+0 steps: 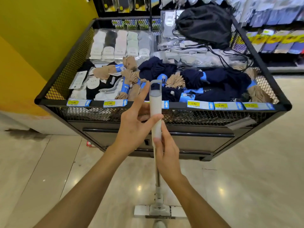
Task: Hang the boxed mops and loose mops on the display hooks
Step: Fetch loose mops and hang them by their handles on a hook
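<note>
At nine o'clock a yellow wall (pixel 32 38) stands beside the mesh bin (pixel 65 76) of packed socks (pixel 105 45). At centre, the left hand (pixel 134 122) holds the loose mop's handle (pixel 156 112), thumb curled across the pale grip, forefinger stretched up toward its grey hanging loop (pixel 156 87). Just right, the right hand (pixel 166 155) wraps the shaft lower down. At six o'clock the mop head (pixel 160 211) rests on the tiled floor (pixel 246 178). At one o'clock lies a black drawstring bag (pixel 205 25).
</note>
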Available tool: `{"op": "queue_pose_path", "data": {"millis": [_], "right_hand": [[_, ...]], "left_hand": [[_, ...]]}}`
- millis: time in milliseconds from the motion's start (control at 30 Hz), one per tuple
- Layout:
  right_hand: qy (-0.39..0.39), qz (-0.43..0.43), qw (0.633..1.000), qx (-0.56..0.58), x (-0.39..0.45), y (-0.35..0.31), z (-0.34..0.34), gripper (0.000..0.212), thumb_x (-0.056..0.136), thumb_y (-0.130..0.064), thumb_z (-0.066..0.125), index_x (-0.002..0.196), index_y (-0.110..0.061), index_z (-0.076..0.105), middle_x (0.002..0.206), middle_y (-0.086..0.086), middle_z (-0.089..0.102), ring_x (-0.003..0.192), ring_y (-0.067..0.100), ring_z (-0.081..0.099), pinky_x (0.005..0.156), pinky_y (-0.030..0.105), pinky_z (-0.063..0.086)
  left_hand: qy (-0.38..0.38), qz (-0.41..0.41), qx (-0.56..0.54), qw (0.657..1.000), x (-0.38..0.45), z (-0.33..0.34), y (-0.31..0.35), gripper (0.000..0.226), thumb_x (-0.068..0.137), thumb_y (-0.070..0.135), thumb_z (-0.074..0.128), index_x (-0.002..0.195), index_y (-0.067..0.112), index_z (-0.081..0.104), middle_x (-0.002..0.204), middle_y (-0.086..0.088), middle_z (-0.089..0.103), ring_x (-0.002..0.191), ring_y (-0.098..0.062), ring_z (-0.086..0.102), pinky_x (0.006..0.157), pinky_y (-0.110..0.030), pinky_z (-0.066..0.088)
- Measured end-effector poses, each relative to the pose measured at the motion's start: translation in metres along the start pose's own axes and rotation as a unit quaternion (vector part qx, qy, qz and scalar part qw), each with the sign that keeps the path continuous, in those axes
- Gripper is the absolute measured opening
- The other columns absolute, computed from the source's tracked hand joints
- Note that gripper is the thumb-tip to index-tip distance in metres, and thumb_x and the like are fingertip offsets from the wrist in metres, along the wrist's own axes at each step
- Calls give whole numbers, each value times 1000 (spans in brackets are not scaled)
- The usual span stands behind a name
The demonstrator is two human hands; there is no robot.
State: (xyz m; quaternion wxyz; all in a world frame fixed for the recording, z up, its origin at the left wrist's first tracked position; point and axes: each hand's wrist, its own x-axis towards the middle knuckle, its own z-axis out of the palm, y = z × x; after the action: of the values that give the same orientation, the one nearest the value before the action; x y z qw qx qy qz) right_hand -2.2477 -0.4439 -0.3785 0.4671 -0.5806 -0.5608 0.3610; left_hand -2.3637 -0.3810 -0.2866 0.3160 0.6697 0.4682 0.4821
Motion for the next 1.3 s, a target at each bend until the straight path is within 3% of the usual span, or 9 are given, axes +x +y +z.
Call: {"op": "queue_pose_path", "data": {"millis": [233, 400, 533, 700, 867, 967, 1067, 1233, 1300], "right_hand": [[61, -62, 996, -17, -3, -31, -40, 51, 109, -25, 50, 154, -43, 31, 119, -18, 54, 106, -19, 53, 91, 3, 39], [110, -116, 987, -25, 7, -73, -86, 54, 107, -24, 50, 158, -26, 33, 107, 0, 61, 94, 5, 57, 85, 4, 39], [134, -156, 978, -15, 13, -112, -134, 56, 107, -23, 51, 158, -26, 28, 111, 14, 67, 96, 20, 61, 85, 18, 45], [156, -187, 970, -15, 15, -147, -198, 57, 108, -31, 51, 160, -36, 28, 98, 2, 63, 86, 16, 60, 78, 30, 51], [200, -213, 956, 9, 11, -181, -264, 56, 104, -41, 51, 147, -69, 28, 90, -14, 59, 81, 10, 58, 75, 25, 50], [217, -228, 949, 28, 12, -198, -305, 62, 102, -33, 59, 140, -75, 33, 85, -21, 64, 75, 9, 60, 72, 22, 51], [246, -246, 937, 39, 14, -210, -344, 59, 95, -43, 63, 134, -78, 37, 88, -10, 67, 78, 21, 67, 75, 36, 58], [274, -279, 920, 35, 12, -217, -407, 61, 92, -38, 67, 131, -78, 42, 89, -25, 70, 75, 8, 69, 75, 27, 59], [290, -278, 915, 26, 10, -218, -432, 63, 94, -32, 67, 131, -76, 44, 89, -18, 71, 76, 16, 70, 76, 32, 61]], "left_hand": [[-1, 46, -35, 998, 6, 8, 63, 99, 92, 8, 79, 142, 78, 30, 104, 12, 71, 95, 0, 69, 85, -14, 56], [-20, 78, -41, 996, 26, 18, 136, 90, 93, 9, 78, 148, 61, 29, 95, 29, 68, 97, -1, 70, 85, -13, 55], [-35, 115, -44, 992, 42, 29, 197, 90, 93, 16, 79, 149, 63, 27, 97, 26, 70, 100, -8, 71, 88, -19, 57], [-47, 173, -60, 982, 58, 53, 269, 89, 92, 11, 78, 156, 44, 26, 94, 29, 68, 92, -3, 70, 83, -16, 58], [-77, 223, -74, 969, 71, 87, 336, 88, 91, 12, 80, 157, 41, 30, 88, 28, 67, 88, -4, 70, 85, -19, 58], [-83, 236, -89, 964, 82, 109, 371, 86, 91, 12, 81, 154, 45, 32, 88, 19, 69, 87, -8, 71, 87, -23, 58], [-103, 252, -101, 957, 90, 133, 401, 86, 91, 12, 80, 155, 45, 32, 91, -2, 72, 92, -21, 74, 90, -38, 62], [-131, 282, -121, 943, 101, 180, 443, 86, 90, 10, 81, 153, 45, 34, 89, -7, 71, 90, -20, 73, 88, -41, 62], [-141, 300, -133, 934, 106, 201, 454, 85, 91, 10, 81, 152, 44, 33, 87, -1, 69, 88, -14, 72, 87, -35, 62]]}}
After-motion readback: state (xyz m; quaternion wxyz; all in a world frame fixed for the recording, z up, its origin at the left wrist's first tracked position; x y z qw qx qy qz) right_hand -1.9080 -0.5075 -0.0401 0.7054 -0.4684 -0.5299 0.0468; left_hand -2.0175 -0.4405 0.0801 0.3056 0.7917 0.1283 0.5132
